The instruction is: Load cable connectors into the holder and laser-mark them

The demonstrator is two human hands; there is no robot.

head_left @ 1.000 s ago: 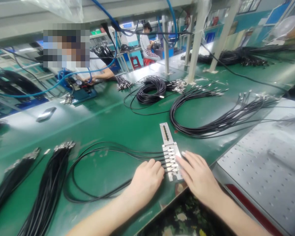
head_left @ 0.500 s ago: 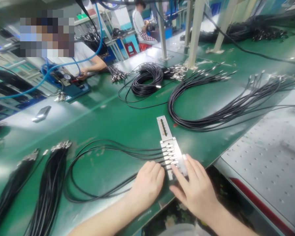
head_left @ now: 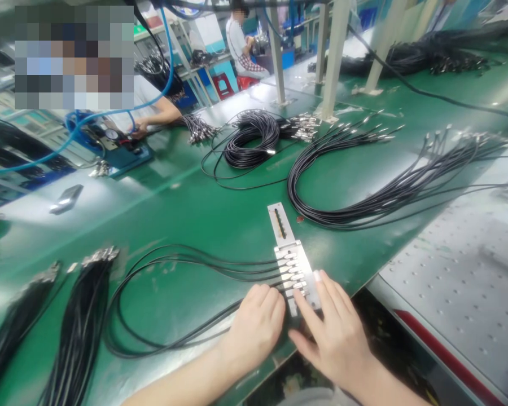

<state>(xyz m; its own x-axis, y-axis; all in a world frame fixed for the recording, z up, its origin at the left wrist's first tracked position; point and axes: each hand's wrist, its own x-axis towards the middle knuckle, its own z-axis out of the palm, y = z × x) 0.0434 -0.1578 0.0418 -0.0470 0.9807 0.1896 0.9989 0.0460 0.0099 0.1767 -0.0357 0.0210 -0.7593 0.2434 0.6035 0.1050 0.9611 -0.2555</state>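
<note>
A metal fixture (head_left: 305, 265) lies on the green table, with several silver connectors (head_left: 295, 277) side by side in its slots. Black cables (head_left: 169, 256) run left from the connectors and loop back toward my left hand (head_left: 260, 316). That hand is closed at the fixture's left edge, on the cables near their connector ends; its fingertips are hidden. My right hand (head_left: 336, 327) has its fingers apart, the index fingertip touching the lowest connectors and the other fingers resting along the fixture's right edge. A slotted plate (head_left: 280, 224) extends from the fixture's far end.
Cable bundles lie at the left (head_left: 82, 321) and beyond the fixture (head_left: 322, 211), near a coiled bundle (head_left: 254, 138). A perforated metal surface (head_left: 461, 270) is at the right. Across the table, a person's arm (head_left: 163, 111) reaches to a blue device (head_left: 129, 158). White posts (head_left: 335, 62) stand behind.
The view has shifted slightly, so the fixture and table items appear a little lower and further left. Both hands keep nearly the same places at the fixture.
</note>
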